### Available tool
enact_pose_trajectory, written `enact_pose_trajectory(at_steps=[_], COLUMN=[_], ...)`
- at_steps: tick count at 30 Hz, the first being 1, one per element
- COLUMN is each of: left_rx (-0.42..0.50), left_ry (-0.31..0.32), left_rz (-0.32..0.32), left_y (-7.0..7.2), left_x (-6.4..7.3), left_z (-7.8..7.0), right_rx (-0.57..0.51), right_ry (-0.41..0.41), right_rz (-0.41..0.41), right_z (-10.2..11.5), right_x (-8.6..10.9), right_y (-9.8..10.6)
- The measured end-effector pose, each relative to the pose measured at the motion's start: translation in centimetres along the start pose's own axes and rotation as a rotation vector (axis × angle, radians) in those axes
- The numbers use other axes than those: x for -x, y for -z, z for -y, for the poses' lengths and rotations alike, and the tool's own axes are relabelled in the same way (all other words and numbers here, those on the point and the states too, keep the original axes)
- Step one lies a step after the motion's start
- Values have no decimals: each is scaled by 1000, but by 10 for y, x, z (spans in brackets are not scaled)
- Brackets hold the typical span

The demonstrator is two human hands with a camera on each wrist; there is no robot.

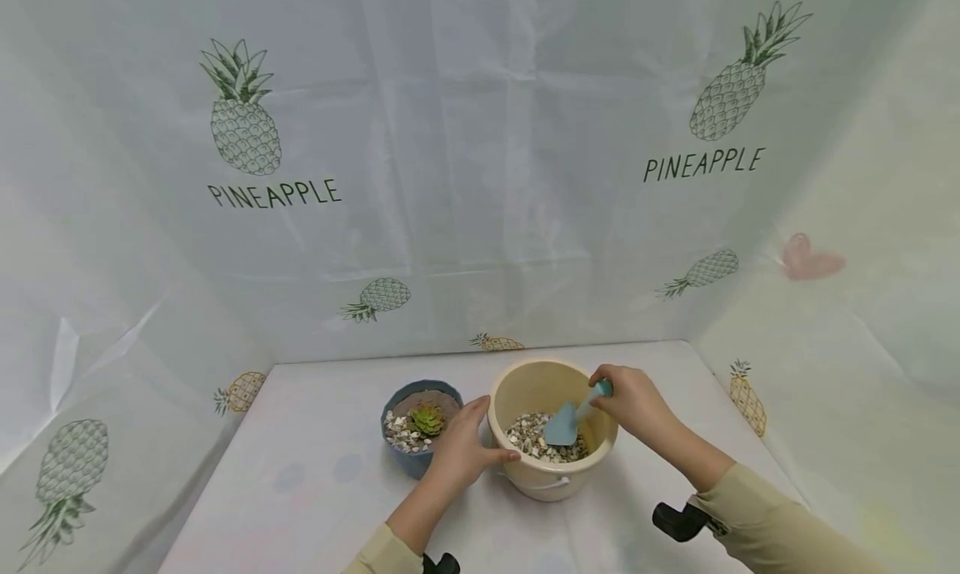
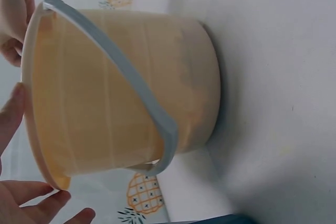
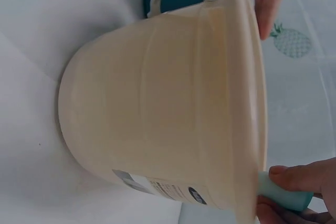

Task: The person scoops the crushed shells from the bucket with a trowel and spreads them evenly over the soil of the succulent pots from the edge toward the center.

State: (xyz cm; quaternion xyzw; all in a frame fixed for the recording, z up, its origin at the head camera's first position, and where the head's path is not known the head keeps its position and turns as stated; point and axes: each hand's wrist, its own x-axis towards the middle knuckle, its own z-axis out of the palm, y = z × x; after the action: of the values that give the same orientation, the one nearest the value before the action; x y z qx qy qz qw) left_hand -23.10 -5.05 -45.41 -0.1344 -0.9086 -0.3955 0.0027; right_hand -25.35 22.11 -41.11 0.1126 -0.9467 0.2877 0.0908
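A cream bucket [image 1: 551,482] with a pale handle [image 2: 115,56] stands on the table, pebbles [image 1: 528,432] covering its bottom. My left hand [image 1: 463,447] holds the bucket's rim at its left side, thumb toward the front and fingers farther back. My right hand [image 1: 633,403] grips the handle of a small light-blue shovel [image 1: 562,424] over the bucket's right rim. The shovel's blade points down into the bucket, against the pebbles. In the right wrist view the shovel's grip [image 3: 283,191] lies between thumb and fingers.
Just left of the bucket, partly behind my left hand, stands a blue pot [image 1: 408,457] with a green succulent [image 1: 427,420], brown soil and white pebbles. A pineapple-print cloth [image 1: 480,182] hangs behind the white table [image 1: 300,474] and along its sides.
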Motion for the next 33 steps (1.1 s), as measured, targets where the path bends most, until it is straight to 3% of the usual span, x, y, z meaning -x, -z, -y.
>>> enact_pose_trajectory(at_steps=[4, 12, 24, 33], left_rx=[-4, 12, 5, 12], left_ry=[5, 16, 16, 16], left_rz=[0, -4, -2, -13], left_y=[-1, -2, -1, -1], left_x=[0, -1, 0, 0], left_z=[1, 3, 2, 2], right_rx=[-3, -8, -182, -296], right_ry=[7, 120, 292, 295], right_rz=[-2, -39, 121, 236], right_z=[2, 4, -11, -20], right_x=[-4, -8, -11, -10], right_y=[-9, -21, -26, -19])
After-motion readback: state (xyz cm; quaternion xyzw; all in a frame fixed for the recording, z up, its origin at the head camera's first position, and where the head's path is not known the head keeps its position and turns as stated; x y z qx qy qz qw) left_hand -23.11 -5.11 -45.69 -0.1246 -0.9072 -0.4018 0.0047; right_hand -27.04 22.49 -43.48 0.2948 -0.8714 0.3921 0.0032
